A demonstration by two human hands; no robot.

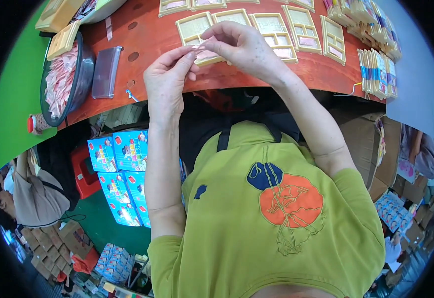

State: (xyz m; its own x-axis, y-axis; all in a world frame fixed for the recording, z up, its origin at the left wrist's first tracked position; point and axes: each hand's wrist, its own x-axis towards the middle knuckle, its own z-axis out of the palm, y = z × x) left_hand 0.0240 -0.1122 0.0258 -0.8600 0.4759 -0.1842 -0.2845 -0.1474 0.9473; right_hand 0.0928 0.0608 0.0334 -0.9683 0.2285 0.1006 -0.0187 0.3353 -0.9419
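Over the near row of trays both my hands meet fingertip to fingertip. My left hand [167, 74] pinches one end of a thin pink packet [199, 48], seen almost edge-on and partly covered by the fingers. From the other side my right hand [247, 52] grips it between thumb and fingers. Directly beneath is a cream compartment tray [188, 26], partly hidden by the hands. To its right lie more such trays, including one tray [304, 25] with a pink packet [307, 41] in its lower compartment.
At the left of the red table [142, 54], a dark basin [85, 69] holds many pink packets [62, 79], with a cream tray on its rim. Beside it lies a clear flat case [106, 72]. Bundled packs [376, 74] stand at the right edge; blue boxes [122, 184] are stacked below left.
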